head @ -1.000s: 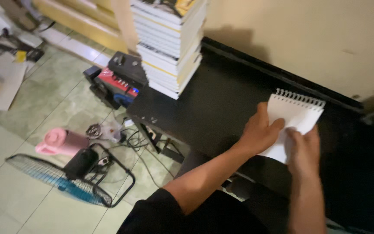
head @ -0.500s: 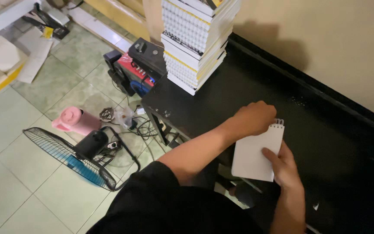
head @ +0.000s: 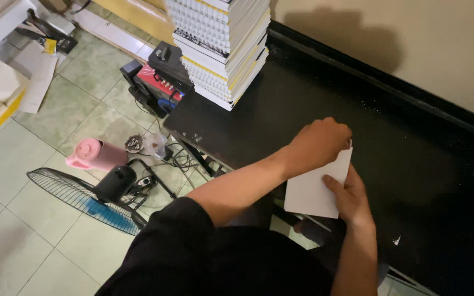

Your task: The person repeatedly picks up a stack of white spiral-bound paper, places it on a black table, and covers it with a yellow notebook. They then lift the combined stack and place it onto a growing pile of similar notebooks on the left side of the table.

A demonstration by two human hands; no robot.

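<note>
I hold the white spiral notepad point(head: 315, 189) tilted over the front edge of the black table point(head: 412, 164). My right hand point(head: 352, 200) grips its lower corner, thumb across the cover. My left hand point(head: 319, 143) is closed, pinching the wire binding at the top. Since the pad hangs partly past the edge, I judge a loose pinch could drop it toward the floor fan point(head: 83, 197) and pink jug point(head: 95, 154) below. A stack of spiral-bound books point(head: 220, 46) stands well apart.

- The left hand point(head: 319, 143) covers the notepad's point(head: 316, 186) top edge, perhaps its spiral.
- The book stack point(head: 220, 44) runs off the top edge.
</note>
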